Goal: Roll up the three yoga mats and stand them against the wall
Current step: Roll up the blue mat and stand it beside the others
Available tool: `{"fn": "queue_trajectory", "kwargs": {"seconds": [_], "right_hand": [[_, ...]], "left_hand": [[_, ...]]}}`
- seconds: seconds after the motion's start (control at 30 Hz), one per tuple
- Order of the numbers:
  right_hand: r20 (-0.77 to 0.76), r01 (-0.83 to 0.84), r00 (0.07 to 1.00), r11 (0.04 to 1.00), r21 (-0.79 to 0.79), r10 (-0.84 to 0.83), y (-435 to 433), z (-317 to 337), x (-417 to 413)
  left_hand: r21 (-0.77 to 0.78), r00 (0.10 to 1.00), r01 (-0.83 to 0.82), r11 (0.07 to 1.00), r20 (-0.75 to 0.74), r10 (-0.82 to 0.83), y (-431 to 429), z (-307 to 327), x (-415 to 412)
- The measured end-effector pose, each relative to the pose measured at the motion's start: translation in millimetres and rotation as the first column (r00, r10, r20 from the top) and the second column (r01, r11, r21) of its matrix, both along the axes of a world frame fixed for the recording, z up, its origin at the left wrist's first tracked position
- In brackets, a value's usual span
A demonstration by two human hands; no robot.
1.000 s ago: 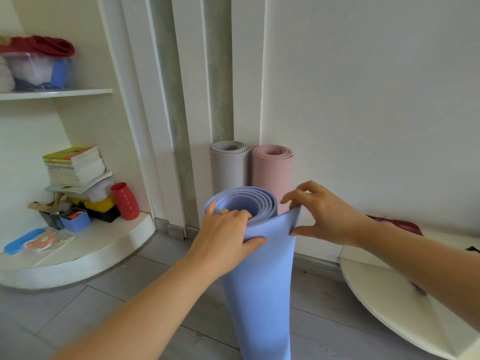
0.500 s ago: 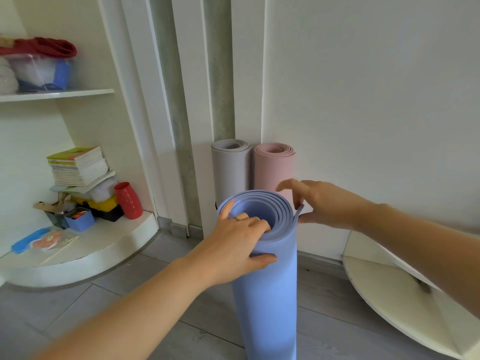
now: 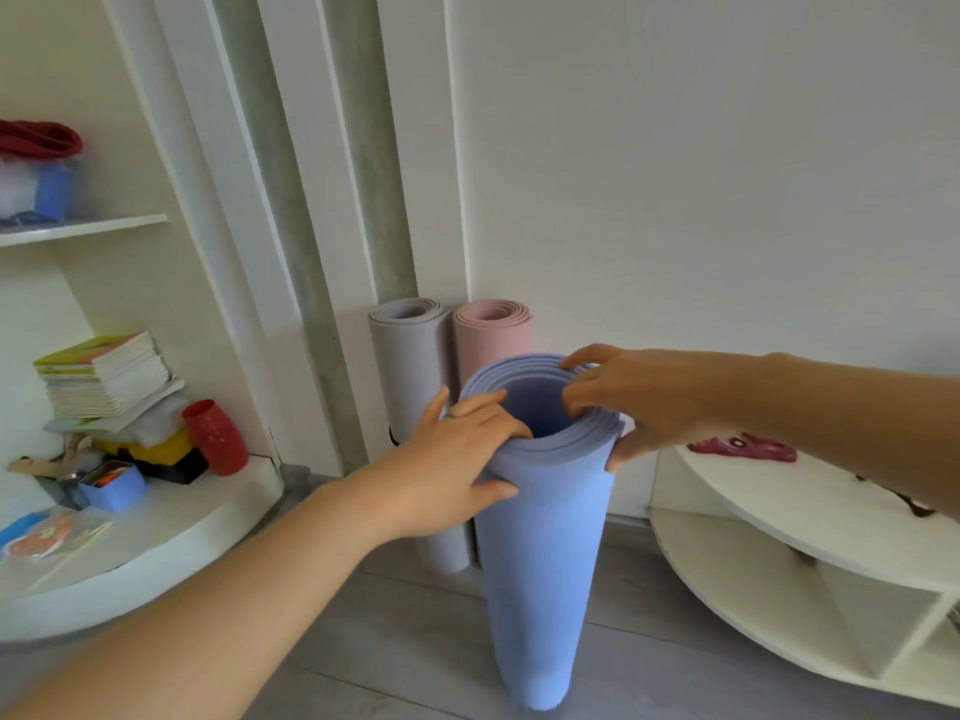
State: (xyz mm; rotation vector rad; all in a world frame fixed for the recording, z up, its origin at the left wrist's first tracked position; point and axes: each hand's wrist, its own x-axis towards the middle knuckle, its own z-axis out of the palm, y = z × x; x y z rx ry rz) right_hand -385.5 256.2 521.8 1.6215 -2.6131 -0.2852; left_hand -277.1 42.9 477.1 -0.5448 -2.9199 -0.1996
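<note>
Our left hand (image 3: pixel 457 459) and right hand (image 3: pixel 639 402) clamp the top rim of the upright blue yoga mat (image 3: pixel 540 553), fingers hooked inside. It stands just in front of the pink mat (image 3: pixel 493 330). Released before it leans beside the pink mat, the loose roll could unwind or topple.

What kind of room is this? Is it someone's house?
Probably a room in a home: a grey mat and a pink mat stand rolled against the wall, and a stack of books and a red cup sit on a curved white shelf.
</note>
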Motion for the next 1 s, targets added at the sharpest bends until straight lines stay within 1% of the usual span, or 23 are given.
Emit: {"fn": "queue_trajectory", "kwargs": {"seconds": [0.13, 0.23, 0.4, 0.53, 0.57, 0.63, 0.73, 0.87, 0.9, 0.93, 1.0], "right_hand": [[0.013, 0.122, 0.993, 0.992, -0.027, -0.121, 40, 0, -29], [0.023, 0.164, 0.986, 0.982, -0.099, -0.162, 65, -6, -53], [0.031, 0.201, 0.980, 0.968, -0.152, -0.199, 90, -18, -92], [0.052, 0.231, 0.973, 0.957, -0.174, -0.225, 91, -39, -130], [0.057, 0.227, 0.974, 0.951, -0.209, -0.220, 88, -44, -136], [0.087, 0.238, 0.971, 0.913, -0.331, -0.221, 82, -53, -156], [0.144, 0.288, 0.958, 0.834, -0.472, -0.249, 78, -64, -176], [0.272, 0.385, 0.923, 0.687, -0.616, -0.274, 92, -80, -190], [0.290, 0.405, 0.914, 0.625, -0.667, -0.282, 96, -89, -191], [0.295, 0.415, 0.907, 0.534, -0.736, -0.299, 100, -102, -189], [0.343, 0.446, 0.875, 0.292, -0.846, -0.343, 100, -130, -177]], "left_hand": [[-0.112, 1.000, -0.015, 0.994, -0.015, 0.013, 42, 9, -48], [-0.130, 1.000, -0.028, 0.991, -0.009, 0.027, 70, 7, -83], [-0.107, 0.998, -0.060, 0.992, -0.002, 0.060, 116, -5, -136], [-0.129, 0.996, -0.085, 0.988, 0.012, 0.087, 139, -23, -177], [-0.109, 0.995, -0.102, 0.989, -0.011, 0.101, 138, -28, -183], [-0.042, 0.985, -0.148, 0.988, -0.091, 0.144, 134, -40, -205], [0.029, 0.958, -0.201, 0.979, -0.203, 0.203, 131, -54, -231], [0.067, 0.954, -0.173, 0.983, -0.239, 0.184, 137, -60, -263], [0.083, 0.956, -0.152, 0.985, -0.240, 0.168, 139, -60, -270], [0.104, 0.959, -0.128, 0.986, -0.242, 0.150, 142, -60, -278], [0.133, 0.957, -0.085, 0.987, -0.266, 0.118, 148, -61, -288]]}}
